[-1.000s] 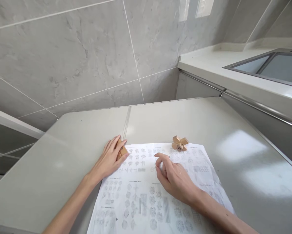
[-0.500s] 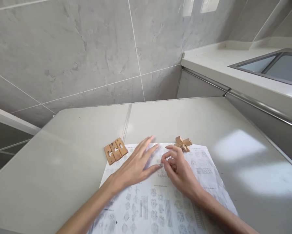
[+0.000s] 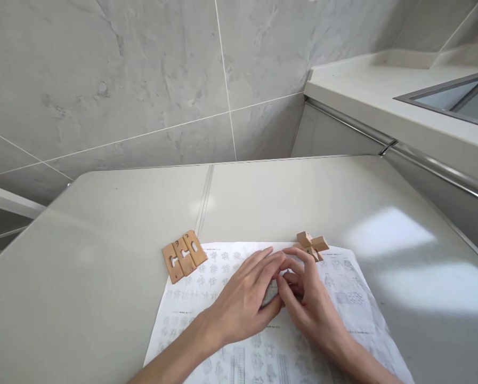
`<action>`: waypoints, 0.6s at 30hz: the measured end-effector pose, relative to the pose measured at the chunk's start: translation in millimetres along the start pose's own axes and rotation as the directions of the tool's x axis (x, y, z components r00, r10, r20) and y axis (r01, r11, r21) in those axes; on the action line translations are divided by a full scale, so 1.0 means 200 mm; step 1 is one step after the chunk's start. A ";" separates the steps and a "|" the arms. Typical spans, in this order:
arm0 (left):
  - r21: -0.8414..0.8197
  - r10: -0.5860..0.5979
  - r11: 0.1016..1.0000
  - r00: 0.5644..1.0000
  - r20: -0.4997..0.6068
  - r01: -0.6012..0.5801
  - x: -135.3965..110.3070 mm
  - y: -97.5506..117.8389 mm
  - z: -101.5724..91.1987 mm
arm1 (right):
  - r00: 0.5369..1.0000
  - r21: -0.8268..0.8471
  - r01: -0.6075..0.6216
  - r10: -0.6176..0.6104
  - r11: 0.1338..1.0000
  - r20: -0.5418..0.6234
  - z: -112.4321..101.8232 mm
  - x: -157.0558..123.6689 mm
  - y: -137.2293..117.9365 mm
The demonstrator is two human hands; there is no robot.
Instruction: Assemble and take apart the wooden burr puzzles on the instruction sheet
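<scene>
A large printed instruction sheet [image 3: 207,277] with rows of small line drawings lies under both hands. My left hand [image 3: 249,301] rests over it with long fingers stretched out, their tips meeting the right hand. My right hand [image 3: 313,304] is curled, thumb and fingers pinched close together; what they hold, if anything, is hidden. Left of the hands, three flat wooden puzzle pieces [image 3: 185,256] with cut-out slots and inked numbers lie side by side at the sheet's corner. Just beyond my right fingers sits a cross-shaped wooden assembly [image 3: 313,245], partly covered by them.
A pale glossy table [image 3: 114,229] carries everything, with a seam running across it. Behind stands a grey tiled wall [image 3: 162,69]. To the right is a white counter [image 3: 354,90] with a sink [image 3: 450,96] and a metal edge strip.
My hands have come together until the fingers meet, the left shifting right. The camera view has shifted slightly. The wooden pieces look unchanged.
</scene>
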State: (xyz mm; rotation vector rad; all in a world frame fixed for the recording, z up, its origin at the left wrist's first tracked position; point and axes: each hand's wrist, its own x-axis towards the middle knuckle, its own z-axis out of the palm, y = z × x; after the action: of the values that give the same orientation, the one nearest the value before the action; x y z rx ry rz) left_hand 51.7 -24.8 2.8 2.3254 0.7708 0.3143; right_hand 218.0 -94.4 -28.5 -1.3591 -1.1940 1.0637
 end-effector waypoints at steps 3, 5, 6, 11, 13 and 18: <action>0.003 0.022 1.000 1.000 -0.014 -0.022 0.00 -0.01 0.00 | 0.999 -0.007 -0.001 0.001 1.000 -0.042 0.01 0.00 0.00; 0.009 0.025 1.000 1.000 -0.015 -0.025 0.00 -0.01 0.00 | 0.998 -0.016 0.008 -0.009 1.000 -0.068 0.01 0.00 0.00; 0.011 0.024 1.000 1.000 -0.014 -0.023 0.00 -0.01 0.01 | 0.997 -0.021 0.014 -0.016 1.000 -0.077 0.01 0.00 0.00; 0.004 0.015 1.000 1.000 -0.014 -0.015 0.00 -0.02 0.01 | 0.993 0.024 -0.023 0.026 0.999 -0.119 0.00 -0.01 0.00; 0.003 0.019 1.000 1.000 -0.013 -0.019 0.00 -0.01 0.01 | 0.991 0.077 -0.066 0.074 0.995 -0.113 -0.01 0.00 0.00; 0.000 0.031 1.000 0.999 -0.032 -0.031 0.01 -0.01 -0.01 | 0.981 0.143 -0.139 0.157 0.980 -0.117 -0.05 0.02 -0.01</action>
State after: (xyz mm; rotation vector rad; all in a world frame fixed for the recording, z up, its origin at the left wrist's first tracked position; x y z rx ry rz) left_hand 52.0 -22.6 3.0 2.3388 0.7502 0.3665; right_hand 228.1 -92.6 -24.7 -1.4053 -0.9226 1.1233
